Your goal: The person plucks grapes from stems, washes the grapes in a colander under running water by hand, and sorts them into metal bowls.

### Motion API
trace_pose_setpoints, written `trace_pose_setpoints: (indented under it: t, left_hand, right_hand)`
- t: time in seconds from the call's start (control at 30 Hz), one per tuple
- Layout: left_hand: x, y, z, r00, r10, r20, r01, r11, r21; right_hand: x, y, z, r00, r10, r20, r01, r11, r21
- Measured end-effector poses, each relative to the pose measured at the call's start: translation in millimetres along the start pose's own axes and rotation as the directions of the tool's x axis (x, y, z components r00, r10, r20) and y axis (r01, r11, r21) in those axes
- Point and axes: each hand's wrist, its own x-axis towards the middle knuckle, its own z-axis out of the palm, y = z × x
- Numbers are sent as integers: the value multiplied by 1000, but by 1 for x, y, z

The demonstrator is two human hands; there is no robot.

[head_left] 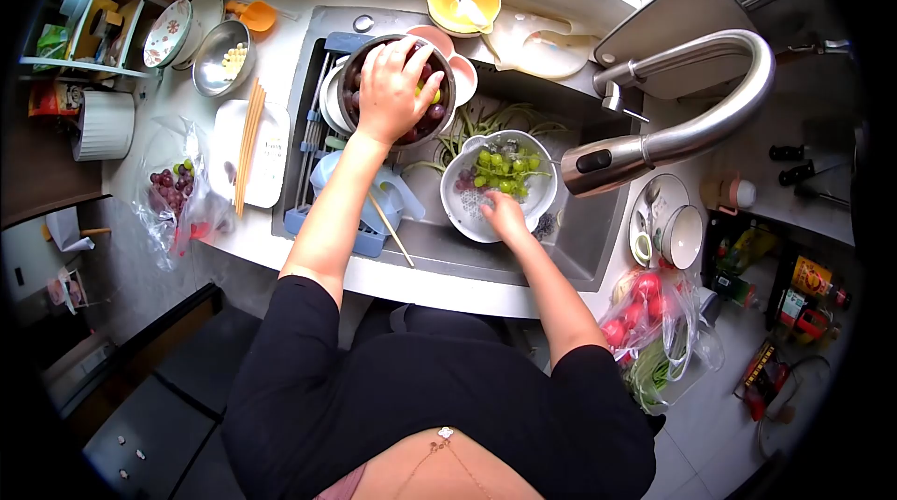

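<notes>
My left hand [391, 93] lies with fingers spread over a dark-rimmed bowl [448, 112] of dark red grapes [434, 113]. A few green grapes show between the fingers; whatever is under the palm is hidden. My right hand [506, 218] reaches over the near rim of a white colander [458, 210] in the sink, its fingers loosely apart beside the grapes. Inside that colander are a bunch of green grapes [509, 168] and some reddish ones. Long green beans [467, 131] lie in the sink behind it.
A steel faucet [612, 164] hangs over the sink's right side. Left of the sink are a white tray [271, 154] with chopsticks [250, 145], a metal bowl [215, 79] and bagged grapes [173, 190]. Bagged tomatoes [640, 308] hang over the right counter edge. A blue rack [369, 243] stands in the sink.
</notes>
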Motion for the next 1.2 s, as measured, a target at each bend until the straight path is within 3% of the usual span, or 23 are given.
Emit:
trace_pose_setpoints:
  t: [0.1,0.2,0.3,0.33,0.47,0.67,0.77,0.8,0.9,0.97,1.0,1.03,1.07,1.1,1.13,1.17,1.2]
  left_hand:
    - [-1,0,-3,999,-32,6,32,999,-28]
    - [-2,-1,-8,993,-109,-35,102,982,-160]
    - [-6,-7,-13,976,-193,-99,154,938,-310]
    - [-9,-11,-11,967,-224,-118,170,921,-351]
    - [-21,-19,4,925,-310,-220,182,868,-461]
    - [-24,-14,9,868,-387,-311,202,847,-492]
    - [-23,-17,7,851,-415,-323,217,837,-503]
    - [-22,-15,5,834,-441,-333,220,818,-531]
    - [-15,-2,-20,807,-497,-320,275,795,-541]
    - [-17,9,-35,793,-507,-337,234,765,-600]
    - [-21,14,-43,830,-449,-332,180,778,-602]
    - [-24,24,-49,849,-412,-331,137,776,-615]
    - [-27,36,-55,896,-334,-292,84,774,-627]
    - [-34,48,-56,935,-288,-206,107,784,-612]
    - [-43,66,-53,953,-304,-3,204,647,-735]
    - [-51,99,-30,944,-229,238,329,585,-742]
    - [-66,113,-5,884,-286,369,458,379,-804]
  right_hand:
    - [5,-10,28,991,-109,-83,92,978,-188]
    - [15,-44,30,998,62,-18,-65,964,-257]
    - [30,-63,37,972,228,-62,-236,941,-241]
    - [33,-67,39,960,255,-120,-278,924,-264]
    - [43,-70,47,927,363,-97,-375,890,-260]
    - [38,-42,74,954,253,-161,-295,885,-361]
    - [36,-34,82,938,315,-146,-341,915,-215]
    - [38,-20,93,973,200,-119,-233,862,-450]
    - [27,-11,90,964,-32,-265,-82,910,-407]
    - [35,-2,72,992,107,-68,-96,985,144]
    - [38,1,60,990,129,56,-141,902,409]
    - [38,-2,42,945,194,265,-328,529,782]
    - [33,-13,16,939,175,297,-333,238,912]
    - [26,-26,-11,934,149,324,-315,-81,946]
    - [21,-38,-39,958,59,282,-255,-283,925]
    - [20,-40,-63,977,-15,213,-195,-472,860]
    - [25,-28,-63,977,-146,156,-211,-531,821]
